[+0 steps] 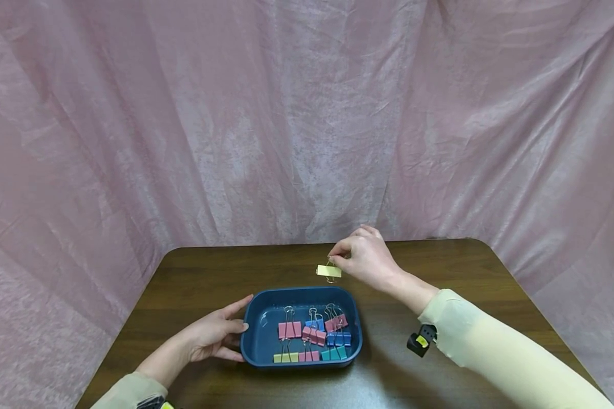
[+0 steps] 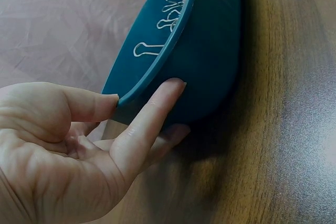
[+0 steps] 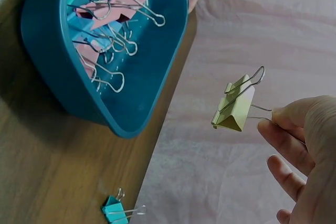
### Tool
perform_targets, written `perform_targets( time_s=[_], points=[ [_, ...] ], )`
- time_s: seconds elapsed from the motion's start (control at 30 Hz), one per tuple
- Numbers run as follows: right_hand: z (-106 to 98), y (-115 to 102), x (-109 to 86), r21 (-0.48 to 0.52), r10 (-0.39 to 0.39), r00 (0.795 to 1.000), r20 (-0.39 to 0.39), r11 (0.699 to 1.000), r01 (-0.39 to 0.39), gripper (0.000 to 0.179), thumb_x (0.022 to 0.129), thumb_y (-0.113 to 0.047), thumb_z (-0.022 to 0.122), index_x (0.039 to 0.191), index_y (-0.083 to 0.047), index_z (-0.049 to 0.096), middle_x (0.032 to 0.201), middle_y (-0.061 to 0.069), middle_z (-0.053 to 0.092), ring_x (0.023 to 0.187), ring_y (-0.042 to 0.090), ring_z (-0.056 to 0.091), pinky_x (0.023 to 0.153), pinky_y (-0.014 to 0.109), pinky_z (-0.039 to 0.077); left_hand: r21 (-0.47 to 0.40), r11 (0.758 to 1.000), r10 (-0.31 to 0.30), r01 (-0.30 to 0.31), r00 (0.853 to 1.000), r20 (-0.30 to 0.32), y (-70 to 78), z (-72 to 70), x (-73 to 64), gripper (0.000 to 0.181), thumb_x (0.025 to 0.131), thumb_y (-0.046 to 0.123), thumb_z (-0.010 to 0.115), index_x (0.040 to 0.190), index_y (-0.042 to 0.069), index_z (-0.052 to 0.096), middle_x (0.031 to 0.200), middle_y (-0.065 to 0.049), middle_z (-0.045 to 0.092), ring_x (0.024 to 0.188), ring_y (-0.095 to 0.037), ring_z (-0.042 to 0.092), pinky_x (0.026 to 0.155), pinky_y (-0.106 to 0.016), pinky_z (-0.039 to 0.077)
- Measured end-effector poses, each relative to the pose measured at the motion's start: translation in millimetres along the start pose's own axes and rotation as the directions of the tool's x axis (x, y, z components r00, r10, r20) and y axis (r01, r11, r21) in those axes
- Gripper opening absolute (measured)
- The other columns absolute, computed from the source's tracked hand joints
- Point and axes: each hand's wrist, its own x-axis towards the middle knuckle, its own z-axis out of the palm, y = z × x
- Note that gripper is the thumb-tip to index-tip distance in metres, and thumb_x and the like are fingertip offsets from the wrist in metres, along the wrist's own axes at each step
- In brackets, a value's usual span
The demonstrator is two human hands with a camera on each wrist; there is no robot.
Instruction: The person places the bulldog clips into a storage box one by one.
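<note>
My right hand (image 1: 370,258) pinches a yellow binder clip (image 1: 329,271) by one wire handle, between thumb and fingers. The clip hangs in the air above the far edge of a deep blue plastic tray (image 1: 359,326). My left hand (image 1: 212,335) grips the tray's left end, the thumb at the rim and other fingers against the outer wall. Inside lie several binder clips, among them a pink clip (image 1: 289,330), a blue clip (image 1: 339,339), a green clip (image 1: 334,354) and another yellow clip (image 1: 286,358), most with their wire handles pointing away from me.
A teal binder clip (image 3: 115,211) lies on the brown wooden table (image 1: 204,272), seen only in the right wrist view. Behind the table's far edge hangs a pink curtain (image 1: 307,125). A small black wrist device (image 1: 422,341) is on my right sleeve.
</note>
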Motion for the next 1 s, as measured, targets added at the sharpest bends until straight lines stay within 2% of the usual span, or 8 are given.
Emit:
perform_targets(
  time_s=[0.3,0.8,1.0],
  points=[
    [9,-7,1.5,0.003,0.000,0.999,0.036,1.000,0.000,0.006,0.089,-0.025,0.080,0.085,-0.029,0.082,0.077,-0.026,0.068,0.092,0.011,0.057,0.119,0.054,0.023,0.000,1.000,0.007,-0.007,1.000,-0.001,-0.5,-0.4,0.2,0.072,0.106,0.007,0.050,0.166,0.020,0.012,0.139,-0.031,0.051,0.109,-0.044,0.067,0.076,-0.054,0.062],
    [24,-24,4.2,0.027,-0.033,0.998,0.047,0.999,0.031,0.006,0.088,-0.023,0.082,0.084,-0.027,0.083,0.079,-0.023,0.070,0.089,0.008,0.055,0.119,0.055,0.024,-0.004,1.000,0.003,-0.003,1.000,-0.009,0.2,0.3,-0.1,0.072,0.106,0.007,0.051,0.166,0.020,0.013,0.140,-0.031,0.049,0.109,-0.044,0.067,0.075,-0.053,0.062],
    [30,-29,5.0,0.027,-0.066,0.996,0.051,0.998,0.065,0.008,0.087,-0.023,0.082,0.083,-0.029,0.082,0.076,-0.025,0.069,0.082,0.004,0.055,0.114,0.053,0.031,-0.005,1.000,0.001,-0.001,1.000,-0.013,0.8,0.3,-0.6,0.072,0.106,0.007,0.051,0.166,0.020,0.014,0.141,-0.032,0.048,0.109,-0.044,0.067,0.076,-0.054,0.062]
  ],
)
